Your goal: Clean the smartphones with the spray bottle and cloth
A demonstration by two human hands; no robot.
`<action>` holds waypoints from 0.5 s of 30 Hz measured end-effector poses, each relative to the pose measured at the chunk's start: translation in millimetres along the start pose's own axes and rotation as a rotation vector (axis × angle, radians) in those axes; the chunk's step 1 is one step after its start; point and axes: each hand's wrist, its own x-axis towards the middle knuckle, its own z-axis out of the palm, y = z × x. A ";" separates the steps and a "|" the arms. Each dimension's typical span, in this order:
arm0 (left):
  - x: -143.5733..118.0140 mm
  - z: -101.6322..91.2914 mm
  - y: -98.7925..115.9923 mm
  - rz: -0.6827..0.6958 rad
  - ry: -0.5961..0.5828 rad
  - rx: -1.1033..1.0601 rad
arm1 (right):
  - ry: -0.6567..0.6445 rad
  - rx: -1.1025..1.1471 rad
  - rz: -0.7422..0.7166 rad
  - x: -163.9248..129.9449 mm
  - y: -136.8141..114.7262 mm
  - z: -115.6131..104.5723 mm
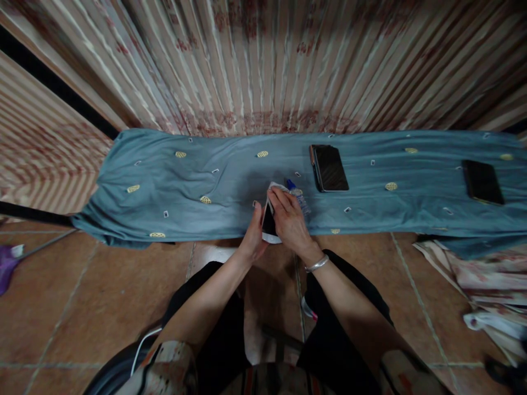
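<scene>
Just over the front edge of the cloth-covered bench, my left hand [252, 237] is closed round the side of a phone [268, 220] with a dark screen. White material, apparently a thin cloth [272, 239], shows at the phone's lower end and beyond its upper end. My right hand [291, 220] lies across the phone, its fingers pressed together over the screen and the white cloth at the top. These fingers hide much of the phone and their exact grip. Close beside the right hand is a clear bottle [301, 202] with a blue cap, partly covered by the hand.
A dark tablet-like device [330, 169] lies on the teal bench cloth [230, 164], right of the bottle. Farther right is another flat black device [482, 181]. Pleated curtains [255, 71] hang behind the bench. A purple object [6, 267] sits on the tiled floor at left.
</scene>
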 end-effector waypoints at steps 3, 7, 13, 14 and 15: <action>-0.2 -0.2 -0.4 0.017 0.001 0.008 | 0.002 0.016 0.004 0.1 -0.8 -0.9; 1.0 -2.8 -0.3 0.018 0.021 0.001 | 0.003 0.023 0.018 0.1 -0.6 0.2; 3.0 -7.1 0.3 -0.008 0.046 0.017 | 0.028 -0.007 0.043 0.1 4.8 3.0; 3.1 -7.1 0.4 -0.006 0.046 0.017 | 0.036 -0.012 0.044 -0.1 5.1 3.3; 3.1 -6.8 0.5 -0.005 0.046 0.016 | 0.045 -0.015 0.044 -0.3 5.1 3.7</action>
